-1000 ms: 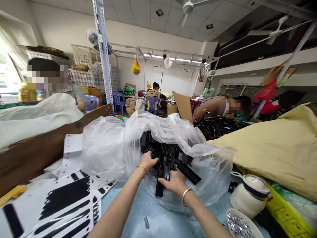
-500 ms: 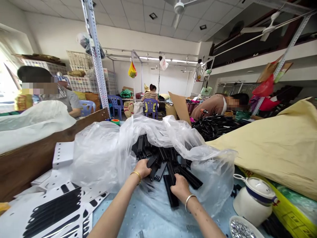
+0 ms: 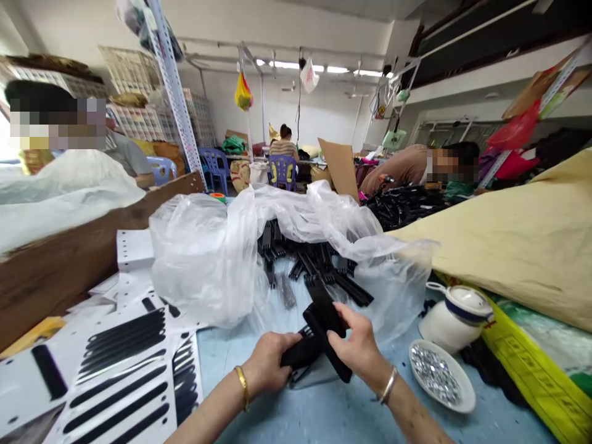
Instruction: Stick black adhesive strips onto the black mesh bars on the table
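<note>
My left hand (image 3: 268, 361) and my right hand (image 3: 358, 346) both grip black plastic strips (image 3: 320, 336) a little above the pale blue table (image 3: 319, 419). The strips cross each other between the two hands. Just behind them an open clear plastic bag (image 3: 208, 259) holds a pile of the same black strips (image 3: 305, 259), some spilling out toward my hands. I wear a gold bangle on the left wrist and a silver one on the right.
White cards with black strips (image 3: 115, 364) lie at the left. A white dish of silver studs (image 3: 437, 376) and a white lidded pot (image 3: 456, 317) stand at the right, beside a yellow cloth heap (image 3: 522, 240). A brown cardboard wall (image 3: 69, 265) runs at left. Other people work behind.
Both hands have pulled back out of the bag toward me, bringing black strips with them. The view has tilted down.
</note>
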The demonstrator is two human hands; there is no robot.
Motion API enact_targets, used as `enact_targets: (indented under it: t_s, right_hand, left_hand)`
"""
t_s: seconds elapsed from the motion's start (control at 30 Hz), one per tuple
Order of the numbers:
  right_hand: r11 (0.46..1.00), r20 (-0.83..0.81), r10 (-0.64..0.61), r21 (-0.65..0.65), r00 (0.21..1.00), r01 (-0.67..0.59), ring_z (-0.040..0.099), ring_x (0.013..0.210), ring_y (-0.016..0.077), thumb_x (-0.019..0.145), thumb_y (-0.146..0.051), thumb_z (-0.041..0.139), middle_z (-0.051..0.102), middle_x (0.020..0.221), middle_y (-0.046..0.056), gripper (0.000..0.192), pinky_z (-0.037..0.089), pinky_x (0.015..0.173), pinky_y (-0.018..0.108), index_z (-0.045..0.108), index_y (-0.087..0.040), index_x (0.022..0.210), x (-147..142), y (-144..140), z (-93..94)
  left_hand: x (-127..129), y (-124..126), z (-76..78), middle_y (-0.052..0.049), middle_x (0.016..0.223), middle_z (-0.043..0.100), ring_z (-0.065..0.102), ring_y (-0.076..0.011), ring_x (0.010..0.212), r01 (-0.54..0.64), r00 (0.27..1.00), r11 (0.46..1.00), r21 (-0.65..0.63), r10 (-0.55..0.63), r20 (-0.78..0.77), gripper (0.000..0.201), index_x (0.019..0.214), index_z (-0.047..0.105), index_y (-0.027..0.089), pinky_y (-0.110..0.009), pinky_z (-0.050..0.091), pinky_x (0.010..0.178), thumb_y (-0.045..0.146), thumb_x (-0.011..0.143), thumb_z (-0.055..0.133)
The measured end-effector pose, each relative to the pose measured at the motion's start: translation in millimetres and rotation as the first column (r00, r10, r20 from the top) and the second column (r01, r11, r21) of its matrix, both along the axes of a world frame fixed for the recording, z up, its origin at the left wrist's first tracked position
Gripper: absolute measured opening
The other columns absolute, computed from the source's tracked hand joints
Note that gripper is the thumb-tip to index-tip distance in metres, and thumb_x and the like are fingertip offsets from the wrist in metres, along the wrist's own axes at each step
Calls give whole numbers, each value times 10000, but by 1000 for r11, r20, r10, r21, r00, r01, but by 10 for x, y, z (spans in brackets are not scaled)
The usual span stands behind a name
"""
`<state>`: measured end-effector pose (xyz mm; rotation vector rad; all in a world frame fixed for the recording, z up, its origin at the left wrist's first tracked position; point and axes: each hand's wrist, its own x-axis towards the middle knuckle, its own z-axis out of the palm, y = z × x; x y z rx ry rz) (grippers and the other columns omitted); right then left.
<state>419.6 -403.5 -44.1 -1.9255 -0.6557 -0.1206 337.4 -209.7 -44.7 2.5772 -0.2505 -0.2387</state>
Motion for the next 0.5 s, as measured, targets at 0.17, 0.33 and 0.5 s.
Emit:
enact_targets:
  t_s: [0.17,0.33,0.5]
  right_hand:
    - [987,-331,88,-99,940,-128,644,768,182,588,-88,479,698,836,42,445,496,702,252,673,-117,988,-145,-50,-295]
    - [952,-391,201,-137,898,-273,600,634,152,534,-85,527,655,678,3,318,432,542,197,702,-123,797,-322,-81,-373]
    - [905,-264,274,-255,925,-341,579,664,136,546,-84,604,644,721,-6,334,434,611,208,746,-178,833,-511,-78,-295]
  left_hand:
    - [-435,-67,73,14,871,693,609,-273,1013,76,995,995,-61,-79,-56,321,870,634,247,-348,415,893,102,594,560]
    - [-840,-97,19,34,968,709,569,-288,1141,47,994,989,-138,-59,-88,423,918,659,288,-396,397,967,87,561,555]
    - [-1060,-28,-70,-77,1256,621,472,-355,1264,-66,997,998,5,66,49,558,1136,600,248,-550,362,1027,110,597,552]
